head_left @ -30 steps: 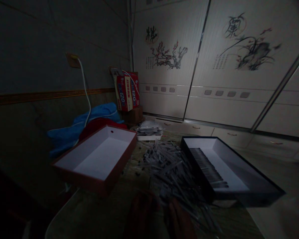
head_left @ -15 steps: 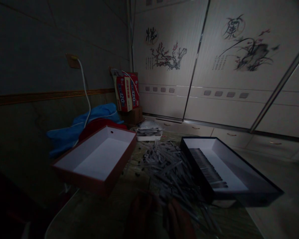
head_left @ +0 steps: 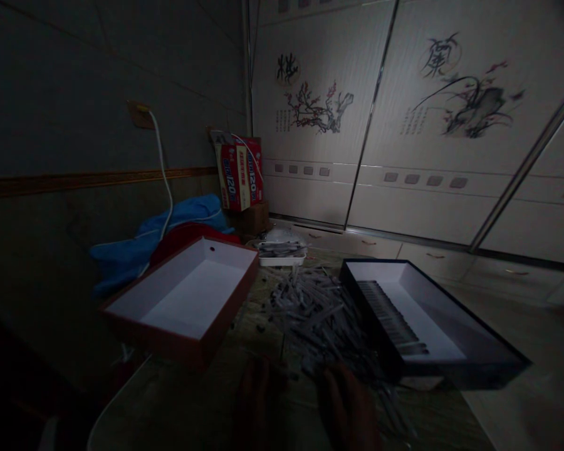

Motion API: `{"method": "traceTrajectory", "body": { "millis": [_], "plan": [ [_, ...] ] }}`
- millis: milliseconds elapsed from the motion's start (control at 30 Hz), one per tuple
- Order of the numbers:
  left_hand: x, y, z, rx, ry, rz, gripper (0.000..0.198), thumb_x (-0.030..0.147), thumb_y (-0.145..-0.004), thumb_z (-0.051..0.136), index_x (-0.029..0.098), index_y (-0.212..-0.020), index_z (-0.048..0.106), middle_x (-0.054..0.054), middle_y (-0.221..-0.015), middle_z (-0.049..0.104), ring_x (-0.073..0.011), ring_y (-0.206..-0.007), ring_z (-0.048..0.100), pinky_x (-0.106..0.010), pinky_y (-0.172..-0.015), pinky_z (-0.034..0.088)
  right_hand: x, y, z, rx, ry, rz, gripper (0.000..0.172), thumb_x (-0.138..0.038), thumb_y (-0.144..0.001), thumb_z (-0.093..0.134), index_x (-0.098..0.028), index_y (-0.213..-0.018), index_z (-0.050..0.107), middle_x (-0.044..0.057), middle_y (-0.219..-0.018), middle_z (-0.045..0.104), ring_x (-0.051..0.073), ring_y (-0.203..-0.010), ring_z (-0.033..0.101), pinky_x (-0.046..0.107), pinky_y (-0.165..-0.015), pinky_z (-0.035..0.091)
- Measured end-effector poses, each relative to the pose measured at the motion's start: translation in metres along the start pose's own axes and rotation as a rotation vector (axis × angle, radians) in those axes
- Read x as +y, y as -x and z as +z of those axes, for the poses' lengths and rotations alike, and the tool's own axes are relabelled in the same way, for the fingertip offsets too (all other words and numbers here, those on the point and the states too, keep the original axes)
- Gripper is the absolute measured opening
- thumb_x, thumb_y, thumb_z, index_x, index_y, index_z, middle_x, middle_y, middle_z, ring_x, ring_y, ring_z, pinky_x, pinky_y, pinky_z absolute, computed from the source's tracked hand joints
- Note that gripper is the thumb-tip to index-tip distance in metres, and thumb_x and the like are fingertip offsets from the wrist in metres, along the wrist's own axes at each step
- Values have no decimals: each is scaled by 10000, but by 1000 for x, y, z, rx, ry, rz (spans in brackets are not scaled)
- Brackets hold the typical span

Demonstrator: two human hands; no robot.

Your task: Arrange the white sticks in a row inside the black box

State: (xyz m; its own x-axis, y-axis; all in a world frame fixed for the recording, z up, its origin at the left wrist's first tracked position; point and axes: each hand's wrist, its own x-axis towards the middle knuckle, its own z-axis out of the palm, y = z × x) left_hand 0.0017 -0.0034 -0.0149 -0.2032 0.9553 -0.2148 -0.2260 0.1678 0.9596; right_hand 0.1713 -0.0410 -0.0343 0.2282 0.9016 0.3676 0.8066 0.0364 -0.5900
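In the dim light at the bottom of the head view, my left hand (head_left: pixel 254 398) is over the table with its fingers drawn together. A small dark piece shows just beyond its fingertips, too dark to name. To its right, my right hand (head_left: pixel 346 401) has bent fingers at the near edge of a pile of slim, greyish stick-like pieces (head_left: pixel 317 307), several with dark ends. What either hand grips is hard to make out. Right of the pile stands a dark blue open box (head_left: pixel 451 300), where a row of the same slim pieces (head_left: pixel 392 316) lies along the left side.
On the left, a red-brown open box (head_left: pixel 155 341) with a white inside stands at the table edge. Behind the pile sits a white tray (head_left: pixel 282 260) of slim pieces. Blue cloth (head_left: pixel 136 247), a red-and-white carton (head_left: pixel 239 175) and sliding cabinet doors (head_left: pixel 310 194) lie beyond.
My hands have drawn slightly apart, the left one shifting left and the right one a little right. The boxes and the pile look much the same.
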Motion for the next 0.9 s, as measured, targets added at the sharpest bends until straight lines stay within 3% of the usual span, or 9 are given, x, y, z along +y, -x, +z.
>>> {"method": "traceTrajectory", "body": {
  "millis": [100,167,233,333,500,667,800,900],
  "plan": [
    [8,3,3,-59,-4,-47,386,560,-709,537,192,-809,599,-60,-830,685,-254,-875,630,-383,-869,452,-19,-20,-14,-139,68,-39,230,-192,-880,428,-206,-781,636,45,-772,655,164,-708,622,232,-631,448],
    [9,4,3,-48,-30,-76,405,562,-713,529,189,-864,580,-99,-1025,657,-281,-1053,568,-392,-954,398,-30,-27,-14,-187,165,-62,232,-109,-838,448,-216,-766,641,40,-781,641,166,-731,613,237,-642,430],
    [6,3,1,-22,-58,-85,479,571,-691,549,176,-961,561,-136,-1310,501,-299,-1277,372,-388,-1063,276,-36,-32,-8,-229,255,-97,256,-69,-816,448,-222,-811,653,48,-825,646,178,-776,613,249,-665,427],
    [0,-1,-1,-12,-84,-80,558,554,-706,540,145,-1084,528,-149,-1434,362,-280,-1363,218,-382,-1116,163,-39,-36,3,-258,388,-144,305,-28,-795,429,-214,-873,658,69,-873,656,200,-819,617,277,-702,430],
    [-9,-5,-3,31,-60,-88,515,510,-710,568,158,-1086,564,-128,-1357,487,-272,-1320,327,-390,-1092,243,-43,-41,7,-263,472,-191,328,-1,-766,417,-200,-869,656,74,-860,665,219,-803,625,297,-687,432],
    [-19,-7,-8,-1,-114,9,484,486,-626,650,182,-1001,622,-93,-1364,488,-286,-1333,296,-388,-1113,208,-48,-45,6,-300,472,-221,355,14,-739,420,-194,-905,655,78,-876,674,209,-796,633,280,-677,438],
    [-13,-6,-4,10,-194,-18,493,444,-743,515,126,-1117,552,-135,-1416,408,-269,-1342,281,-396,-1120,191,-48,-46,10,-309,470,-224,352,10,-739,433,-184,-928,658,92,-905,680,219,-816,643,286,-685,458],
    [-3,-3,0,12,-268,-51,468,358,-786,462,79,-1158,509,-171,-1389,436,-253,-1329,312,-378,-1114,222,-46,-45,13,-309,466,-224,352,16,-745,425,-163,-934,663,115,-912,681,227,-811,650,298,-691,473]
  ]
}}
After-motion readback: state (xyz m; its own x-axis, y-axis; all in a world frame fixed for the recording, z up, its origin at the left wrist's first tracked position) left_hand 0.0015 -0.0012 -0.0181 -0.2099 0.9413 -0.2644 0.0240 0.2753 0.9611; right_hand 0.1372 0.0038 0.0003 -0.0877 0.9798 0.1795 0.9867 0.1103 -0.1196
